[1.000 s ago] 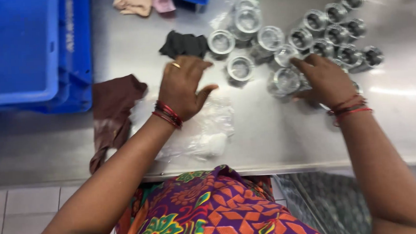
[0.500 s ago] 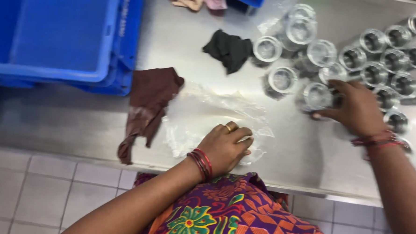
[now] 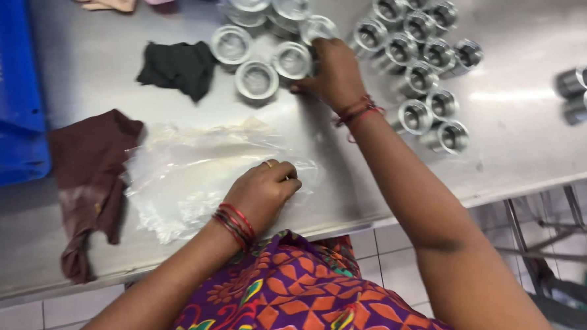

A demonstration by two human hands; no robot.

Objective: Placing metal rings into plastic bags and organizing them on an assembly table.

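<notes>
**Two hands at a steel desk, one on plastic, one among metal rings**

At the desk's [image 3: 91, 61] left edge sits a blue crate [image 3: 3, 98], and beside it a brown rag [image 3: 90, 187] hangs down toward the near edge. A darker cloth [image 3: 180, 67] lies bunched further back. Next comes a clear plastic bag [image 3: 182, 183], spread flat close to the near edge; the left hand [image 3: 265, 189] rests on its right end, fingers curled in and closed on the film, which seems to pin it so it does not slide on the smooth steel. Whether the fingers pinch a fold or only press down, I cannot tell.

Toward the far edge, a cluster of wide, shallow metal rings [image 3: 257, 79] lies with the open sides up. The right hand [image 3: 332, 74] reaches across to them, fingers bent at the ring [image 3: 292, 59] nearest it, touching its side; a full grip is not visible. Right of that wrist, smaller steel fittings [image 3: 421, 73] stand packed in rows, and two more [image 3: 584, 93] lie apart by the right edge.
</notes>
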